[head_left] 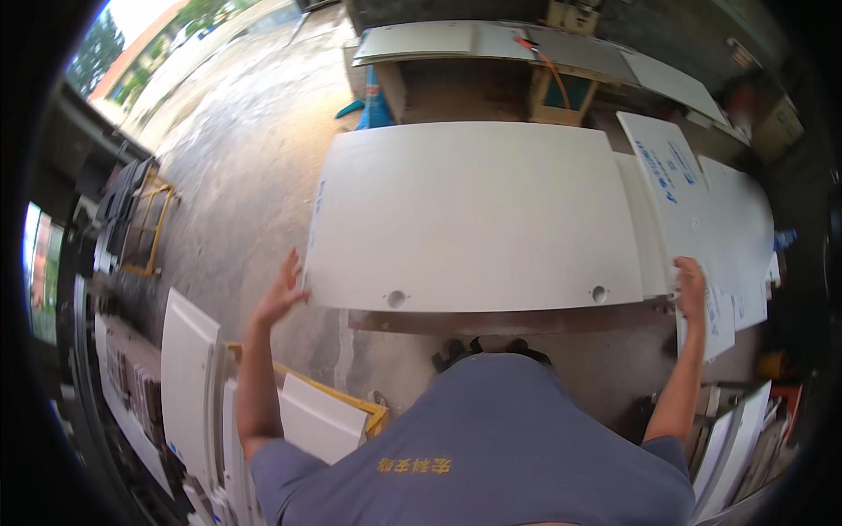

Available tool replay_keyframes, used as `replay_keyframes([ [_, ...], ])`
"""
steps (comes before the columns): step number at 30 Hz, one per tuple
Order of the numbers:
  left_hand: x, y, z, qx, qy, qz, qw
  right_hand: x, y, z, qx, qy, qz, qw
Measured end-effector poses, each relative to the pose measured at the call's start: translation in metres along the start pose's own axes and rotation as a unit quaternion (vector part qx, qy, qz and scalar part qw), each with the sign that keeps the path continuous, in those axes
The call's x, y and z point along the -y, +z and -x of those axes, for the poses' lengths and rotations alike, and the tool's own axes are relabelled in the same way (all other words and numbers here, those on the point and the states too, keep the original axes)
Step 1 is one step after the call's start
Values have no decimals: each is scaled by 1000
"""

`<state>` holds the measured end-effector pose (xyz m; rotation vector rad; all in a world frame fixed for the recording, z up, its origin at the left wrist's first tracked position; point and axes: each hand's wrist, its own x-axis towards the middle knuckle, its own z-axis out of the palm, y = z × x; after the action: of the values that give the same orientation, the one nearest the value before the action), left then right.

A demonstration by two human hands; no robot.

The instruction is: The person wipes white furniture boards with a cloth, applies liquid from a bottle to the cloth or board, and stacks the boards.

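A large white panel with two round cup holes along its near edge lies flat in front of me on a low support. My left hand is at the panel's near left corner, fingers spread and thumb toward the edge; I cannot tell whether it touches. At the other end, my right hand is beside the near right corner of a second white panel that shows from under the first. Its fingers are slightly bent and apart, with nothing visibly held.
White sheets with blue print lie to the right. Behind stands a workbench with boards and an orange-handled tool. Panels stand upright at lower left and lower right. A yellow frame stands at far left.
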<state>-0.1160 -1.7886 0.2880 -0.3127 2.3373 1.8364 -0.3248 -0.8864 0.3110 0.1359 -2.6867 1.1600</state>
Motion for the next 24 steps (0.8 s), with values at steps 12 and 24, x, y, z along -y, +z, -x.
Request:
replay_keyframes([
  [12, -30, 71, 7, -122, 53, -326, 936, 67, 85, 58, 75, 17, 157, 985],
  [24, -17, 89, 27, -175, 8, -382, 907, 47, 61, 43, 176, 10, 134, 975],
])
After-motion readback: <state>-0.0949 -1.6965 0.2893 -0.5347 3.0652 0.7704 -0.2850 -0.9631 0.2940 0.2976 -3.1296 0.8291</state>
